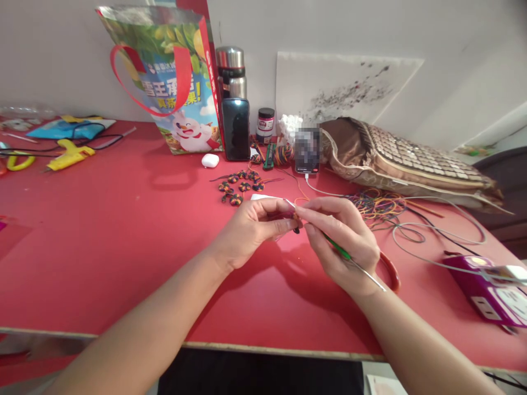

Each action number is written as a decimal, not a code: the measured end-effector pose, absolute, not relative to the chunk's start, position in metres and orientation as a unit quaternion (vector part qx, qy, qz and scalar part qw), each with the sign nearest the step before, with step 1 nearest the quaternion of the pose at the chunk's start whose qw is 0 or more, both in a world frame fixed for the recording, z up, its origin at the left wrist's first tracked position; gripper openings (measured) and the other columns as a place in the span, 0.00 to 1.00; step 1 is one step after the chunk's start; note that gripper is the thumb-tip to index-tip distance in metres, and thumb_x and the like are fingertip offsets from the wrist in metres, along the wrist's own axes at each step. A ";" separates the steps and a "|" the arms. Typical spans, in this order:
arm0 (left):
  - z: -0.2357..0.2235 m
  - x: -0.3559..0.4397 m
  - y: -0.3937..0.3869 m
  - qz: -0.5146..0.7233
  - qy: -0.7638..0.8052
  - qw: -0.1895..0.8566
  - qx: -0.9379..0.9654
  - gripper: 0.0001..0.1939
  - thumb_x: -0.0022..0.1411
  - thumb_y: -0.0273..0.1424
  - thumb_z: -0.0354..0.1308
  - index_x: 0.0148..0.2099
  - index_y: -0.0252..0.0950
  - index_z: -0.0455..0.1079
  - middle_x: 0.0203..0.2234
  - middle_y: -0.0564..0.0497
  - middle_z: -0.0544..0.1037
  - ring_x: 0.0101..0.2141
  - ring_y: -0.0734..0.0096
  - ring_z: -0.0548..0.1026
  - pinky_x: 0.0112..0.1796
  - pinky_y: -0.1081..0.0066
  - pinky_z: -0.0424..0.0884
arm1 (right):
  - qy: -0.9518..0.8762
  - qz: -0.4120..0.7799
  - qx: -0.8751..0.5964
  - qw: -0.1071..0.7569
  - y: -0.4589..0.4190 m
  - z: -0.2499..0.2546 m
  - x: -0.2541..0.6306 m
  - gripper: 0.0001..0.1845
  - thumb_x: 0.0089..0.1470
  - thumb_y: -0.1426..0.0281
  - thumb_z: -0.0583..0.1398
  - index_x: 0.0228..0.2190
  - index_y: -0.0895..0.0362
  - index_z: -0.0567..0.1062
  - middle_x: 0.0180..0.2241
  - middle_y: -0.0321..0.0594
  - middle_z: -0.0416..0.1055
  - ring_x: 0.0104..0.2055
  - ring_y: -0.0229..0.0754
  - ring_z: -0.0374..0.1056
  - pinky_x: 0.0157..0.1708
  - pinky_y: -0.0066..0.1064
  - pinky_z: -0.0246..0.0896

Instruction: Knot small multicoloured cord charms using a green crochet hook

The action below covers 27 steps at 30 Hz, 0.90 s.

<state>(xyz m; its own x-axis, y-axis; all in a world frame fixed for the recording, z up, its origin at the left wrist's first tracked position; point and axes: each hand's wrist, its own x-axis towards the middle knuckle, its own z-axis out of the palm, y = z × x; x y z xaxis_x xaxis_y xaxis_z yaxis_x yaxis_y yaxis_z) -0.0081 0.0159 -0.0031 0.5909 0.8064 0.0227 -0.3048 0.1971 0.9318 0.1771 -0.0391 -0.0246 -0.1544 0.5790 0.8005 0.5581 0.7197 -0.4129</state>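
My left hand pinches a small piece of multicoloured crochet work between thumb and fingers, just above the red table. A crochet hook with a green grip and metal shaft is held in my right hand, its tip end meeting the work at my left fingertips. My fingers partly cover the work and the hook's tip. Behind the hands lies a string of small crocheted pieces in dark, orange and green yarn. A thin orange strand runs on the table behind my fingers.
Farther back stand a gift bag, a thermos, a dark phone and a lit phone. Tangled yarn and a cushion lie right, near a purple power strip. A yellow glue gun is left.
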 end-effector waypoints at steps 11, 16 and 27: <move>-0.007 -0.006 0.014 0.431 0.281 0.718 0.469 0.11 0.50 0.33 0.80 0.33 0.37 0.83 0.32 0.51 0.83 0.37 0.70 0.79 0.44 0.67 0.75 | -0.748 0.035 -0.389 0.538 -0.036 -0.028 0.174 0.24 0.65 0.75 0.65 0.60 0.46 0.79 0.44 0.45 0.76 0.44 0.46 0.76 0.41 0.39 0.76; -0.005 -0.003 0.009 0.431 0.287 0.675 0.526 0.05 0.54 0.30 0.75 0.31 0.37 0.83 0.30 0.51 0.81 0.36 0.69 0.77 0.42 0.68 0.74 | -0.739 0.041 -0.395 0.544 -0.038 -0.028 0.171 0.25 0.64 0.77 0.65 0.58 0.44 0.80 0.43 0.43 0.76 0.42 0.44 0.76 0.40 0.37 0.75; -0.003 -0.004 0.008 0.415 0.286 0.701 0.504 0.04 0.55 0.26 0.68 0.35 0.36 0.84 0.28 0.51 0.80 0.29 0.74 0.72 0.34 0.71 0.69 | -0.718 0.031 -0.414 0.560 -0.037 -0.026 0.172 0.18 0.64 0.78 0.63 0.49 0.46 0.85 0.38 0.41 0.77 0.38 0.42 0.77 0.37 0.36 0.77</move>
<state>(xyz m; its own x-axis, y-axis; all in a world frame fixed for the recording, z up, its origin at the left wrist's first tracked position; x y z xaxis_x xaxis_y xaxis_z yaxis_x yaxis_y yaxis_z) -0.0044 0.0084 -0.0029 0.4917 0.8706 0.0181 -0.2947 0.1469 0.9442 0.1723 -0.0373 -0.0263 -0.0316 0.6286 0.7771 0.5582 0.6560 -0.5079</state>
